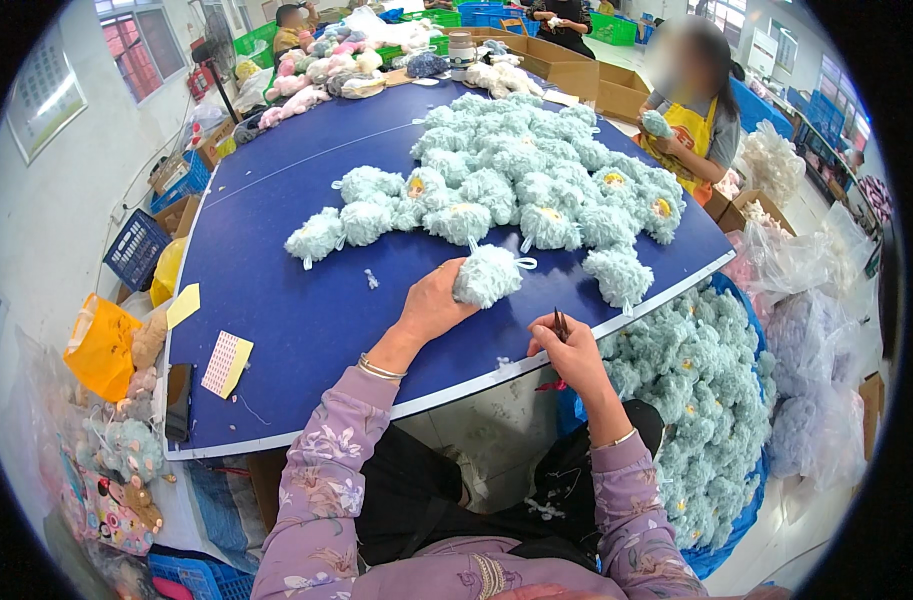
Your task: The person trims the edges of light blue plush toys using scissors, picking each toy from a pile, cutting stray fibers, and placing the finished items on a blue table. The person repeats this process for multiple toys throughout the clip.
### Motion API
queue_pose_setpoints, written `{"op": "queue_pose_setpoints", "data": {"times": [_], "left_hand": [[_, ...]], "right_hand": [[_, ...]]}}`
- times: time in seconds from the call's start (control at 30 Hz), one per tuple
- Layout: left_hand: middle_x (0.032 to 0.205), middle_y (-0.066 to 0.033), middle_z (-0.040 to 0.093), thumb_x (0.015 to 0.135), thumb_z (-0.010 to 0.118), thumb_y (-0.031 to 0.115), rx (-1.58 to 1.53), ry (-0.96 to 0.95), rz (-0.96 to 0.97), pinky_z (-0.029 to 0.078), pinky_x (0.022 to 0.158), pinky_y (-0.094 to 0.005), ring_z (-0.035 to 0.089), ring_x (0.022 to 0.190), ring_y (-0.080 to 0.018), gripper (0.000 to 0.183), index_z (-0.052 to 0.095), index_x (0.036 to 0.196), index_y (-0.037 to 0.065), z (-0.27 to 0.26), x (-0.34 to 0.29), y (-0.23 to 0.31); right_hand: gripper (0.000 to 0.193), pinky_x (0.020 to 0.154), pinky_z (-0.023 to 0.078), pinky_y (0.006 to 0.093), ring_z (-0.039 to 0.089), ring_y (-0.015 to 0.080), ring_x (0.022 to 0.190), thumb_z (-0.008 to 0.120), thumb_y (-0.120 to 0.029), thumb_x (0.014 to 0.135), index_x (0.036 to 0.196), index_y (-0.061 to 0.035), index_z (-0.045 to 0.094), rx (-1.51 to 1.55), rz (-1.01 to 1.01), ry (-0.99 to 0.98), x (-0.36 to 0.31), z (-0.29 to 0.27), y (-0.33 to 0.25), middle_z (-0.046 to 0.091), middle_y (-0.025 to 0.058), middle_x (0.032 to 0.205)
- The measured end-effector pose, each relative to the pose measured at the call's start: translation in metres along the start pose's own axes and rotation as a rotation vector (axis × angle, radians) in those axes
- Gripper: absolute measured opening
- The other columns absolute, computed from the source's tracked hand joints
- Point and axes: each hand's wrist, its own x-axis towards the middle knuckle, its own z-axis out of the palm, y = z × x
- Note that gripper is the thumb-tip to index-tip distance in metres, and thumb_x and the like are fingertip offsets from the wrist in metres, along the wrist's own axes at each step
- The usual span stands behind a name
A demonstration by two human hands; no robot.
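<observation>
Above the near part of the blue table [276, 300], my left hand [436, 303] is closed around a fluffy pale blue-green plush toy [489, 277]. A white loop sticks out from the toy's right side. My right hand [573, 355], at the table's front edge, grips small dark scissors [559, 322] with the points upward; something red shows below the fist. Beyond both hands lies a spread of similar plush toys [566, 180], several with small yellow-edged faces showing. One plush toy [618, 275] lies apart near the right edge.
Below the table's right edge stands a blue-lined container heaped with plush toys [686, 400]. A phone [179, 400] and a sheet of labels [226, 363] lie at the left corner. Mixed soft toys [346, 65] pile up at the far end. A co-worker in a yellow apron [691, 140] stands far right.
</observation>
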Motion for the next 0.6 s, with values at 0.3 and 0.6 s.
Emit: {"op": "queue_pose_setpoints", "data": {"times": [0.3,0.6], "left_hand": [[0.106,-0.0142,0.067,0.073,0.077,0.026,0.008,0.003,0.009,0.053,0.077,-0.0409,0.065,0.096,-0.0334,0.053,0.057,0.119,0.008,0.0003,-0.0001,-0.0017],[0.106,-0.0149,0.066,0.073,0.077,0.025,0.020,0.002,0.012,0.053,0.077,-0.0412,0.065,0.095,-0.0339,0.053,0.057,0.118,0.007,0.0011,0.0000,-0.0027]], "right_hand": [[0.020,0.061,0.041,0.0232,0.056,0.0063,0.067,0.061,-0.019,0.091,0.091,0.0013,0.063,-0.002,0.007,0.002,-0.0001,0.0002,-0.0004,0.066,0.0030,0.073],[0.020,0.061,0.041,0.0233,0.055,0.0059,0.066,0.061,-0.019,0.091,0.091,0.0013,0.063,-0.003,-0.007,0.001,0.0002,0.0000,0.0014,0.067,0.0030,0.073]]}}
